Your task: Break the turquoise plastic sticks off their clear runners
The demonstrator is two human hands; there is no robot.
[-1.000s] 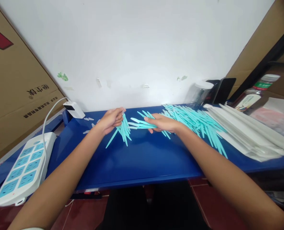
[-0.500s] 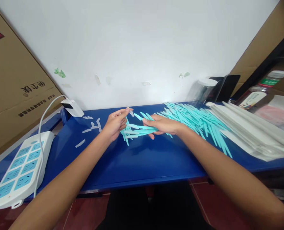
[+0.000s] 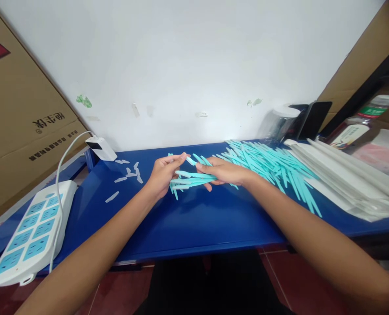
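Observation:
My right hand (image 3: 221, 169) is closed around several turquoise eyebrow razors (image 3: 196, 180), which fan out to the left. The thumb presses on one razor whose tip carries a whitish translucent cap (image 3: 190, 161). My left hand (image 3: 168, 171) pinches at that cap's far end with thumb and forefinger; its other fingers are curled. More turquoise razors lie on the table under and beside my left hand, partly hidden. Loose translucent blade caps (image 3: 131, 174) are scattered to the left. A large pile of turquoise razors (image 3: 266, 164) spreads to the right of my right hand.
Everything lies on a blue table (image 3: 194, 229) against a white wall. On the left are a power strip (image 3: 33, 232), a small white device (image 3: 101, 148) with a cable, and a cardboard box (image 3: 26, 100). White plastic sleeves (image 3: 345, 183), a lidded jar (image 3: 279, 124) and a bottle (image 3: 361, 122) stand right.
My left hand has moved right, bringing the translucent cap from just short of the razor's tip onto it. My right hand keeps its hold on the razors. The view has shifted slightly.

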